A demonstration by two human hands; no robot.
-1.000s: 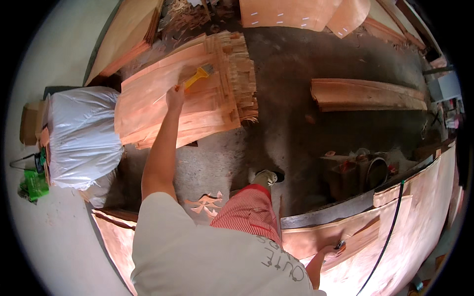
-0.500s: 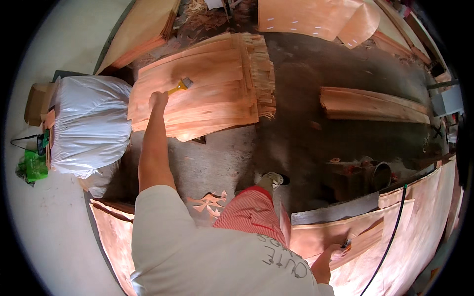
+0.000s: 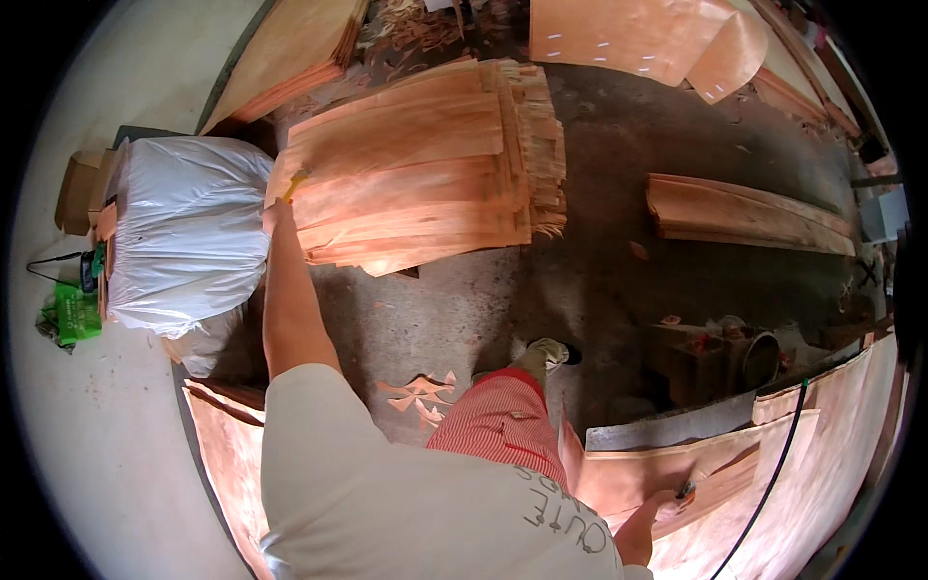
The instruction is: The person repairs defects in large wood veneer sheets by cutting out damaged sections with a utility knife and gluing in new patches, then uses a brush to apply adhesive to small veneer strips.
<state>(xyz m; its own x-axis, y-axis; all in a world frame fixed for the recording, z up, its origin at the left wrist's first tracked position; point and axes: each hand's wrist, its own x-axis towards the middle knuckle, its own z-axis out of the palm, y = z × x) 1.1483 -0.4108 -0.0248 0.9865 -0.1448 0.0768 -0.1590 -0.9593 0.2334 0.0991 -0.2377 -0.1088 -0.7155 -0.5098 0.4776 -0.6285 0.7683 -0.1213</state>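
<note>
My left hand (image 3: 275,215) reaches far forward and grips a yellow-handled tool (image 3: 296,183) at the left end of a stack of thin orange wood veneer sheets (image 3: 416,164) lying on the floor. The tool's head rests on the top sheet. At the lower right, my right hand (image 3: 640,530) is closed round a small dark and orange tool (image 3: 684,493) against a veneer sheet (image 3: 667,474) lying on a low bench. My leg in red striped shorts (image 3: 498,430) and my shoe (image 3: 547,353) stand between them.
A full white sack (image 3: 184,232) sits left of the stack, with a cardboard box (image 3: 79,188) and a green object (image 3: 70,311) beyond it. More veneer piles (image 3: 749,208) lie at the right and back (image 3: 290,53). A black cable (image 3: 773,464) crosses the bench.
My left hand has slid the yellow-handled tool leftward across the veneer stack, from its middle to its left end. The right hand has stayed on the bench sheet.
</note>
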